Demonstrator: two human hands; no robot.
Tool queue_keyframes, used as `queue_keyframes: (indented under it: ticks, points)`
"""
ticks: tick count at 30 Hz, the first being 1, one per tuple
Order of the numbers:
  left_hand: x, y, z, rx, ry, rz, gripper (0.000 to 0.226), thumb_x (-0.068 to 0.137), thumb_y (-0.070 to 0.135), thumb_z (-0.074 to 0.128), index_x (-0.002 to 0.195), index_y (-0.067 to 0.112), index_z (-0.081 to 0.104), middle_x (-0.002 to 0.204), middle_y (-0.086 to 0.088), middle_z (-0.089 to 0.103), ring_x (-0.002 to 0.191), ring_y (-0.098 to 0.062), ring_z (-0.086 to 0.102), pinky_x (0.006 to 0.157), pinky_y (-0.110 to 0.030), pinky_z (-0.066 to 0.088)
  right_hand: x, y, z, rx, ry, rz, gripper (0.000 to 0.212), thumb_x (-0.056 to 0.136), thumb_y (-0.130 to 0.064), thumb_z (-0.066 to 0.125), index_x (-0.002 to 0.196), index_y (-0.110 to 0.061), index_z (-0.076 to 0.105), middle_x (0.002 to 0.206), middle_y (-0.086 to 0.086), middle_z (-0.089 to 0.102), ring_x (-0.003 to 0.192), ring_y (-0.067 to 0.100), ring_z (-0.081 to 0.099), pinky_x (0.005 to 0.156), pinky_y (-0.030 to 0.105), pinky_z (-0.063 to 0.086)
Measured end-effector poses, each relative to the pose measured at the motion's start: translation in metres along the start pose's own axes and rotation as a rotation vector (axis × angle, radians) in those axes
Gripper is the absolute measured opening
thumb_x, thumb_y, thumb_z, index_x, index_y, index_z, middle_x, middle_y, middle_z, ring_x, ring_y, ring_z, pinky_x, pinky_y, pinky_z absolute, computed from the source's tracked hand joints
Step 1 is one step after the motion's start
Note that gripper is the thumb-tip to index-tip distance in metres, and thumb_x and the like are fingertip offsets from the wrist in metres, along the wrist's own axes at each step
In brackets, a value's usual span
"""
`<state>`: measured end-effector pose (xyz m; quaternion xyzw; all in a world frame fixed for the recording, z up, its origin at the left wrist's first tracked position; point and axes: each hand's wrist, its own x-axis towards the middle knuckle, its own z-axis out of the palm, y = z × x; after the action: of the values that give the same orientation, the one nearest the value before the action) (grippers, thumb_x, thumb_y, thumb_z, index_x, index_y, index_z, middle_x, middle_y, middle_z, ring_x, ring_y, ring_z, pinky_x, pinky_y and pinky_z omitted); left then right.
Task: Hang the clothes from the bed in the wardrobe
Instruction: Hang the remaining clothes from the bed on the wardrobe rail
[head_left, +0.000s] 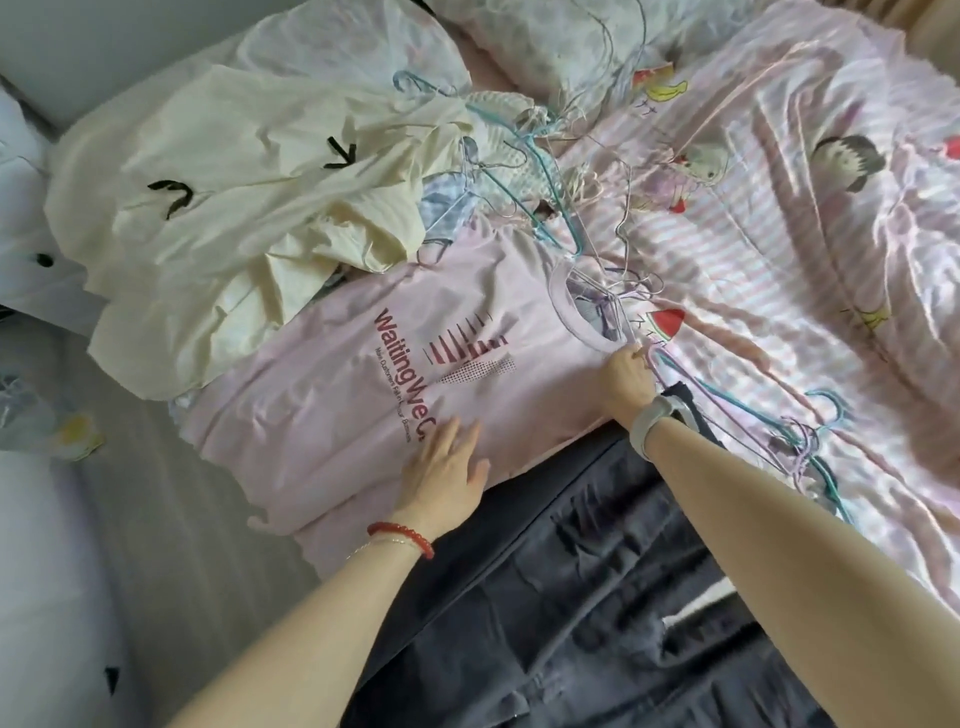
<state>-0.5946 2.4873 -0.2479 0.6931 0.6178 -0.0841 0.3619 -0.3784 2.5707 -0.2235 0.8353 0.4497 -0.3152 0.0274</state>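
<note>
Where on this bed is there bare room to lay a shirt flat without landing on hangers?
The striped bedsheet is bare on the right, past the hanger tangle and above the hangers near the right hand. Crowded: the cream garment, pink T-shirt under the left hand, and dark trousers.

A home bedroom: a bed (779, 218) with a pink striped cartoon-print sheet, strewn with clothes (249, 197) and wire hangers (545, 171).

- Pink T-shirt (415, 374) — soft matt cloth, lightly creased.
- Cream garment (234, 208) — thin, crumpled cloth.
- Hangers (550, 171) — thin coated wire, smooth.
- Bed sheet (779, 260) — striped cloth, faint sheen.
- Dark trousers (597, 597) — heavy matt fabric.
</note>
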Motion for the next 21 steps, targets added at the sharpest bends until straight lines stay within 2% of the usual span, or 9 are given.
queue_keyframes:
  ticks: [5, 8, 10, 11, 13, 15, 17, 19, 21]
  points:
    - [0.014, -0.003, 0.011, -0.057, -0.097, -0.04, 0.055, 0.098, 0.042, 0.028, 0.147, 0.033, 0.005, 0.156, 0.006, -0.009, 0.142, -0.019, -0.013, 0.112, -0.052, -0.002, 0.034, 0.0, 0.005, 0.06, -0.047, 0.116, 0.068, 0.09, -0.012, 0.046, 0.137, 0.015, 0.005, 0.147, 0.025, 0.022, 0.137, 0.037, 0.022, 0.112, 0.046, 0.019]
    - [0.013, -0.004, 0.008, -0.098, -0.105, -0.047, 0.051, 0.099, 0.038, 0.028, 0.146, 0.035, 0.009, 0.156, 0.007, -0.006, 0.142, -0.017, -0.011, 0.114, -0.05, -0.001, 0.039, 0.002, 0.007, 0.139, 0.06, 0.161, 0.067, 0.085, -0.013, 0.052, 0.137, 0.01, 0.017, 0.137, 0.025, 0.039, 0.128, 0.038, 0.038, 0.107, 0.047, 0.027]
    - [0.014, -0.006, 0.004, -0.111, -0.115, -0.048, 0.05, 0.099, 0.038, 0.027, 0.146, 0.035, 0.011, 0.156, 0.008, -0.004, 0.142, -0.016, -0.01, 0.115, -0.048, 0.0, 0.042, 0.004, 0.003, 0.247, 0.078, 0.15, 0.055, 0.086, -0.014, 0.05, 0.132, 0.008, 0.03, 0.129, 0.025, 0.048, 0.115, 0.035, 0.049, 0.098, 0.041, 0.037]
    - [0.013, -0.006, 0.002, -0.115, -0.121, -0.049, 0.049, 0.099, 0.038, 0.027, 0.146, 0.035, 0.011, 0.156, 0.008, -0.003, 0.142, -0.016, -0.009, 0.116, -0.047, 0.0, 0.043, 0.002, 0.0, 0.302, 0.066, 0.125, 0.044, 0.087, -0.014, 0.047, 0.124, 0.009, 0.04, 0.121, 0.026, 0.053, 0.102, 0.031, 0.054, 0.087, 0.036, 0.041]
    - [0.012, -0.007, -0.001, -0.136, -0.126, -0.058, 0.048, 0.099, 0.038, 0.027, 0.146, 0.034, 0.014, 0.156, 0.006, -0.001, 0.143, -0.016, -0.007, 0.114, -0.04, 0.0, 0.04, -0.003, -0.003, 0.38, 0.051, -0.003, 0.02, 0.088, -0.015, 0.044, 0.087, 0.003, 0.054, 0.09, 0.021, 0.057, 0.078, 0.024, 0.049, 0.069, 0.03, 0.035]
    - [0.009, -0.005, -0.005, -0.203, -0.126, -0.072, 0.048, 0.099, 0.036, 0.029, 0.146, 0.031, 0.018, 0.156, 0.004, 0.004, 0.143, -0.016, -0.003, 0.114, -0.035, 0.003, 0.027, -0.013, -0.001, 0.39, 0.068, -0.173, 0.023, 0.084, -0.01, 0.047, 0.062, -0.015, 0.043, 0.068, 0.003, 0.047, 0.069, 0.021, 0.042, 0.062, 0.027, 0.031]
    - [0.005, -0.004, -0.012, -0.304, -0.111, -0.084, 0.048, 0.099, 0.031, 0.033, 0.146, 0.025, 0.022, 0.156, 0.001, 0.011, 0.143, -0.016, 0.007, 0.114, -0.033, 0.01, 0.012, -0.023, 0.001, 0.472, 0.053, -0.282, 0.028, 0.08, -0.001, 0.047, 0.06, -0.02, 0.039, 0.064, -0.004, 0.041, 0.068, 0.018, 0.039, 0.057, 0.028, 0.027]
    - [0.001, -0.004, -0.024, -0.368, -0.054, -0.097, 0.049, 0.098, 0.027, 0.037, 0.145, 0.022, 0.023, 0.154, -0.001, 0.019, 0.14, -0.017, 0.019, 0.111, -0.031, 0.02, 0.003, -0.038, -0.003, 0.574, 0.063, -0.31, 0.021, 0.08, -0.001, 0.045, 0.066, -0.017, 0.047, 0.067, -0.001, 0.046, 0.07, 0.018, 0.041, 0.06, 0.027, 0.029]
    - [-0.003, -0.008, -0.042, -0.395, 0.067, -0.105, 0.049, 0.098, 0.024, 0.039, 0.145, 0.02, 0.025, 0.152, -0.002, 0.025, 0.138, -0.018, 0.026, 0.107, -0.027, 0.024, -0.002, -0.052, -0.014, 0.668, 0.1, -0.262, 0.018, 0.086, -0.006, 0.041, 0.087, -0.007, 0.059, 0.084, 0.006, 0.057, 0.076, 0.02, 0.048, 0.065, 0.026, 0.034]
